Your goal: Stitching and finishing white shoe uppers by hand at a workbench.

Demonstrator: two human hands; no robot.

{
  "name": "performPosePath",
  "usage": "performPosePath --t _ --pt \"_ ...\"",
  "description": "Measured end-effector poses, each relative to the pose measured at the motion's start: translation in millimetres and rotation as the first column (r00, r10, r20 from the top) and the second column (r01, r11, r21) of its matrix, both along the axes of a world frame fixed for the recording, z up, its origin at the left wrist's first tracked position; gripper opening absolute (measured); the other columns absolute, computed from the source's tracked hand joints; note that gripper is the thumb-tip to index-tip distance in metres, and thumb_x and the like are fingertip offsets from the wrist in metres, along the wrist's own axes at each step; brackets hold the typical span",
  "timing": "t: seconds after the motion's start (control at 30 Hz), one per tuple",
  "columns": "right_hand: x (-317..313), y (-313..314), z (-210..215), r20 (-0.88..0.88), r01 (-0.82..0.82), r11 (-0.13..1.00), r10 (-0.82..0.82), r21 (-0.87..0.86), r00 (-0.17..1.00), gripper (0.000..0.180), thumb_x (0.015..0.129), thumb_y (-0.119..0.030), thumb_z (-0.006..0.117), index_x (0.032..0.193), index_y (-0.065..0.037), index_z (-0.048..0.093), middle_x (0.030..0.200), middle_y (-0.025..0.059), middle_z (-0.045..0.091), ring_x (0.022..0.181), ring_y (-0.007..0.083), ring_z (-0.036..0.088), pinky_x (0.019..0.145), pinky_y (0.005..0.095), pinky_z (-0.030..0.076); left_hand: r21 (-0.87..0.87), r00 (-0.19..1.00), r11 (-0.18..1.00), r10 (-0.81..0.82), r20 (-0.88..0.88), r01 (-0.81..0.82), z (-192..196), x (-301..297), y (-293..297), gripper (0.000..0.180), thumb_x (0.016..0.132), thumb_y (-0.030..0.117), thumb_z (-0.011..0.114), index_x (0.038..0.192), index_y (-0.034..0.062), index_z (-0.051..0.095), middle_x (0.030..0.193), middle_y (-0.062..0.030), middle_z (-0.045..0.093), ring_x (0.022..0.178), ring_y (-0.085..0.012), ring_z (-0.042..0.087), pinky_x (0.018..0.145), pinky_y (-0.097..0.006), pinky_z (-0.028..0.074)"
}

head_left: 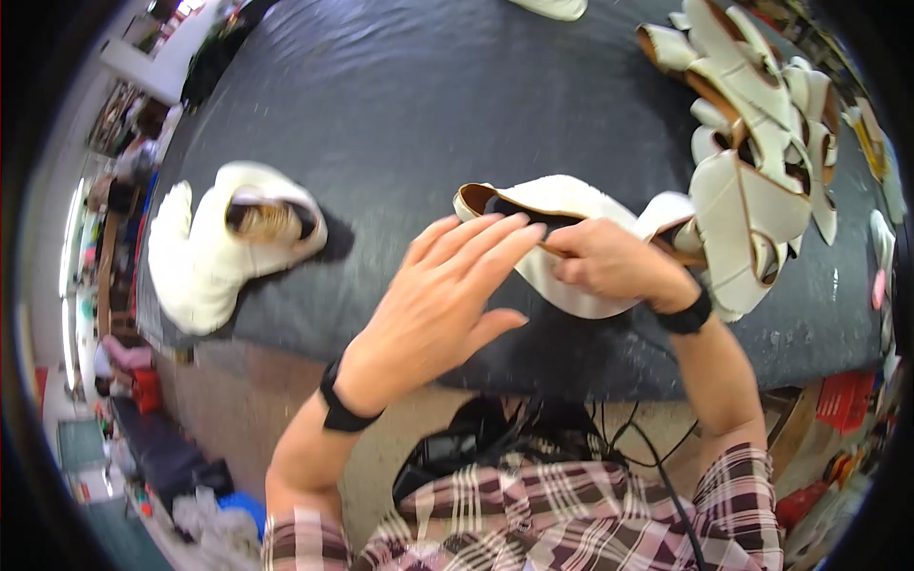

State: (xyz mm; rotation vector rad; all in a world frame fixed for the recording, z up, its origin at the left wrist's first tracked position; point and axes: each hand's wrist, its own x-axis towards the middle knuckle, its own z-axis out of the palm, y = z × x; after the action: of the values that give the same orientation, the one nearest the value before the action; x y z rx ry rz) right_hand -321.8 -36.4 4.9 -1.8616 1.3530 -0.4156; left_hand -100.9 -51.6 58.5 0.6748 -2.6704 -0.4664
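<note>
A white shoe upper (566, 290) with a tan-brown lining lies on the black table before me, its dark opening facing up. My right hand (614, 262) is closed on the near rim of that opening, thumb and fingers pinched together. My left hand (424, 300) reaches over the near left side with its fingers stretched out flat and thumb apart. Its fingertips overlap the opening; whether they touch the rim I cannot tell. Part of the upper is hidden behind both hands.
A heap of similar white uppers (752, 200) lies along the table's right side, close to my right hand. White fuzzy pieces (205, 285) stand stacked at the left. Another white piece (557, 8) shows at the far edge. The black tabletop (428, 105) ends just before my body.
</note>
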Motion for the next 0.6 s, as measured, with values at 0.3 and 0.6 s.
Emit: performPosePath --t 0.3,0.6 --pt "-28 13 16 0.268 -0.036 0.998 0.048 -0.05 0.962 0.014 0.077 -0.006 0.06 0.09 -0.002 0.064 0.077 0.0017 0.059 0.069 0.0089 0.054 0.061 0.0231 0.044 0.408 0.969 0.887 0.149 0.196 -0.219 -12 13 24 0.014 0.071 0.013 0.071 0.081 0.0062 0.062 0.074 -0.0069 0.062 0.071 -0.0178 0.059 0.095 -0.036 0.037" --pt "14 76 20 0.698 0.08 0.953 -0.271 0.294 0.662 0.021 0.083 -0.006 0.057 0.104 -0.002 0.058 0.095 0.0048 0.062 0.079 0.0084 0.057 0.072 0.0217 0.048 0.925 0.612 0.368 0.712 -0.343 0.09 -6 39 59 0.015 0.085 0.015 0.065 0.089 0.0025 0.059 0.081 -0.0013 0.063 0.072 -0.0044 0.056 0.067 -0.018 0.044"
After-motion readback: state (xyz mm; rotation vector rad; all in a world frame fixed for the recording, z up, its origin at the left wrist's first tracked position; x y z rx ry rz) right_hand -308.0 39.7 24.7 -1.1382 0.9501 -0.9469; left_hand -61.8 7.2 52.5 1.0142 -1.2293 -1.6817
